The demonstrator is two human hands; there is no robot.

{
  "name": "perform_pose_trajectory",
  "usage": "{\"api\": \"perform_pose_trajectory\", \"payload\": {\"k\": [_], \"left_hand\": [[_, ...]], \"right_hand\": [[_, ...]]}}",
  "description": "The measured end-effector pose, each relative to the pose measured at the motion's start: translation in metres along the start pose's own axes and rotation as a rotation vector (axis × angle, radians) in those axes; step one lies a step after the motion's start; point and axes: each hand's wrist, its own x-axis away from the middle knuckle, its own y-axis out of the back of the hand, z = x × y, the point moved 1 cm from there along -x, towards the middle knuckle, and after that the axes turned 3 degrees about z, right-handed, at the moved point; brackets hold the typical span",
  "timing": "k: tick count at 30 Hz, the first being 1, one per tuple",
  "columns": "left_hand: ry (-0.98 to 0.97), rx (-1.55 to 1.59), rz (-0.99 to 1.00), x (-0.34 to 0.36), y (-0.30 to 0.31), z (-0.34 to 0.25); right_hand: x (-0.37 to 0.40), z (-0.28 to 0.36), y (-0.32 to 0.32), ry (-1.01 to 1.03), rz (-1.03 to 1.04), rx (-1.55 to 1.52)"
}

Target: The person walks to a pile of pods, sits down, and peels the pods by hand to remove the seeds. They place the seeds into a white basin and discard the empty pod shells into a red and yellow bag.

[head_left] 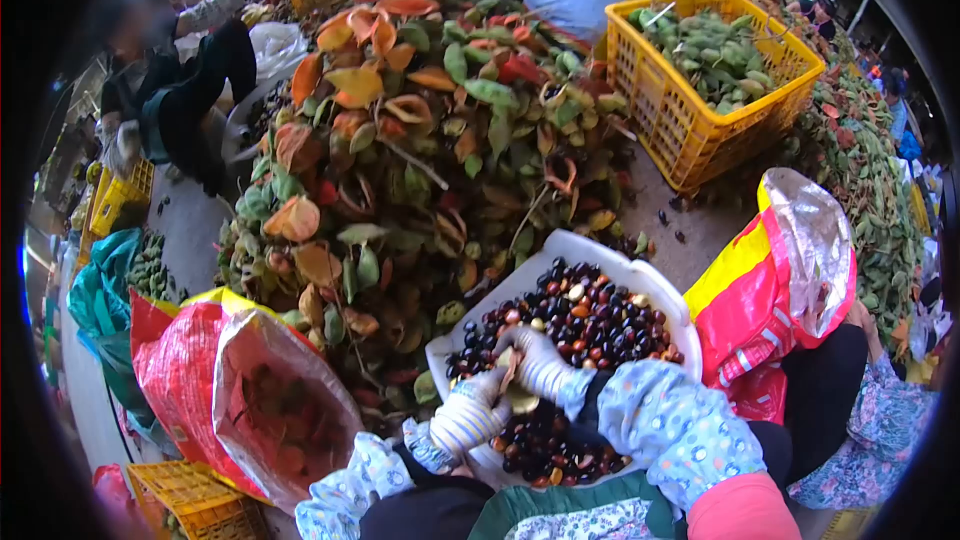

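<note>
A white basin (668,292) full of dark glossy seeds (590,315) sits at my lap. Over its left part my gloved left hand (468,418) and my gloved right hand (538,360) meet, fingers closed on a brownish pod (510,368) between them. A pale piece of pod shows just under the fingers. Both gloves are whitish with stripes, and blue patterned sleeves cover my forearms. Beyond the basin rises a large heap of green, orange and red pods (430,140).
A yellow crate (715,125) of green pods stands at the back right. Open red-and-yellow sacks lie at left (180,365) and right (740,310). Another person (180,90) sits at the upper left. A yellow crate (200,500) stands at the lower left. Someone's patterned sleeve shows at the right.
</note>
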Motion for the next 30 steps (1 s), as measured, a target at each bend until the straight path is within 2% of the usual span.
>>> {"api": "perform_pose_trajectory", "payload": {"k": [1,2,3,4,5,6,7,9,11,13,14,15,17,19,21,23,24,25,26,27,29,30], "left_hand": [[-0.045,0.006,-0.03,0.003,0.0,-0.002],[-0.116,0.098,-0.055,0.003,0.007,-0.011],[-0.078,0.149,-0.037,0.005,0.011,-0.011],[-0.126,0.241,-0.042,0.007,0.014,-0.007],[0.01,0.285,0.029,0.012,0.025,-0.014],[0.044,0.366,0.034,0.013,0.027,-0.004],[0.074,0.448,0.044,0.015,0.028,0.005],[0.062,0.446,0.056,0.022,0.041,0.007],[0.021,0.382,0.115,0.036,0.064,0.009],[0.194,0.504,0.1,0.06,0.091,0.0],[0.266,0.473,0.067,0.075,0.109,-0.005],[0.338,0.442,0.032,0.09,0.126,-0.002],[0.514,0.335,-0.154,0.138,0.156,0.031],[0.603,-0.023,-0.368,0.185,0.188,0.064],[0.79,-0.831,-0.601,0.213,0.202,0.069],[0.768,-0.859,-0.629,0.209,0.203,0.068],[0.751,-0.885,-0.653,0.204,0.2,0.066],[0.61,-0.684,-0.715,0.189,0.191,0.067],[0.533,-0.441,-0.7,0.172,0.179,0.068],[0.449,-0.198,-0.681,0.154,0.167,0.065],[0.451,-0.071,-0.499,0.111,0.148,0.039],[0.398,-0.037,-0.402,0.095,0.14,0.041]], "right_hand": [[0.002,0.035,0.001,-0.276,0.076,-0.563],[0.004,0.034,0.009,-0.001,0.143,-0.193],[0.002,0.041,0.021,0.111,0.177,-0.061],[0.029,0.095,0.02,0.116,0.229,0.339],[0.032,0.103,0.034,0.024,0.294,0.422],[0.04,0.112,0.04,0.012,0.367,0.422],[0.042,0.11,0.051,0.002,0.462,0.558],[0.073,0.167,0.034,-0.422,0.792,0.907],[0.091,0.16,0.046,0.255,1.099,1.198],[0.102,0.175,0.037,0.053,1.297,1.312],[0.103,0.171,0.046,0.099,1.245,1.157],[0.096,0.185,0.044,-0.265,1.193,0.931],[0.075,0.201,0.046,-0.257,0.911,1.064],[0.039,0.208,0.052,-0.182,0.57,1.334],[-0.006,0.211,0.068,0.132,0.327,1.146],[-0.056,0.206,0.084,0.189,-0.083,1.434],[-0.079,0.205,0.091,0.156,-0.173,1.515],[-0.1,0.206,0.095,0.124,-0.263,1.596],[-0.116,0.207,0.096,-0.014,-0.331,1.616],[-0.125,0.205,0.096,-0.004,-0.328,1.623],[-0.142,0.199,0.105,-0.206,-0.314,1.501],[-0.151,0.19,0.114,-0.176,-0.299,1.473]]}}
